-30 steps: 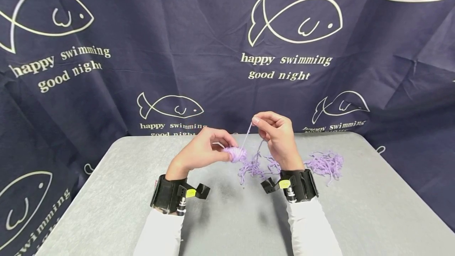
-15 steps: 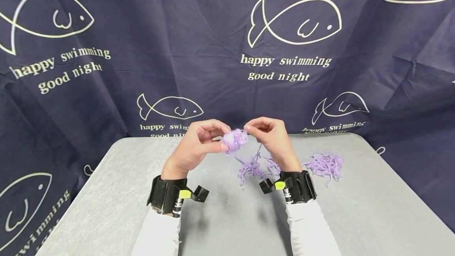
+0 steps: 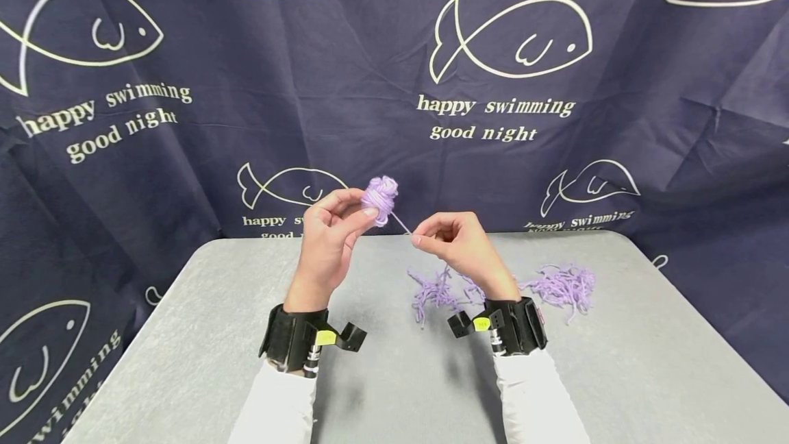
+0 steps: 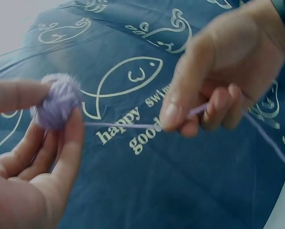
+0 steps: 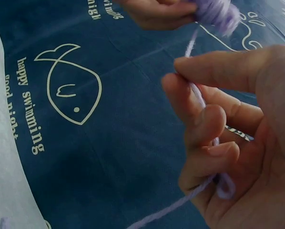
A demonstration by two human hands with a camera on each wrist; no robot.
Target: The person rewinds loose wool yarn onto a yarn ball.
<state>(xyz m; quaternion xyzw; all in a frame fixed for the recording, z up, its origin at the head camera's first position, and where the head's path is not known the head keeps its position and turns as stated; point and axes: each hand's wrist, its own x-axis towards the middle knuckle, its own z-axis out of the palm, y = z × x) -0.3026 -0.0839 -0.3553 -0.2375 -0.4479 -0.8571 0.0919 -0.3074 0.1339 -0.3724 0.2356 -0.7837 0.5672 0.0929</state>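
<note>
A small ball of lilac yarn is held up in my left hand, gripped between thumb and fingers. From it a taut strand runs across to my right hand, which pinches it between thumb and index finger. In the right wrist view the same yarn strand threads through the curled fingers, makes a small loop at the palm and trails out below. Both hands are raised above the table's far edge, the ball higher than the right hand.
Loose lilac yarn lies on the grey table: a tangle below the right hand and a larger heap right of the right wrist. Behind the table hangs a dark blue curtain with white fish prints.
My left hand has risen and tilted upward, carrying the yarn ball up and to the left. My right hand has come lower and left, so the strand now slopes down from ball to fingers.
</note>
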